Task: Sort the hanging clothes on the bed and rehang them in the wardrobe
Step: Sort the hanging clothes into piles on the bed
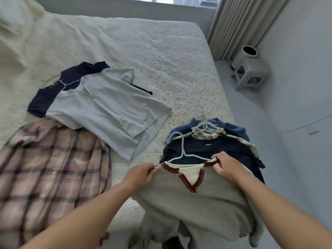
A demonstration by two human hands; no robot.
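A cream V-neck sweater [194, 207] with dark red stitched trim hangs over the bed's near right corner on a pale blue hanger [183, 150]. My left hand [142, 174] pinches its left shoulder at the hanger's end. My right hand [224, 166] grips the right shoulder. Under it lies a pile on hangers: a navy top [215, 146], a beige plaid piece and a blue shirt [231, 127]. To the left lie a grey T-shirt [107, 108] over a navy garment [46, 97], and a pink plaid shirt [48, 169].
The bed [161, 56] has a cream textured cover, and a rumpled blanket [23, 33] lies at its far left. On the floor at the right stands a grey stool [251, 76] carrying a ribbed white cylinder [244, 56], next to a pleated curtain [239, 24].
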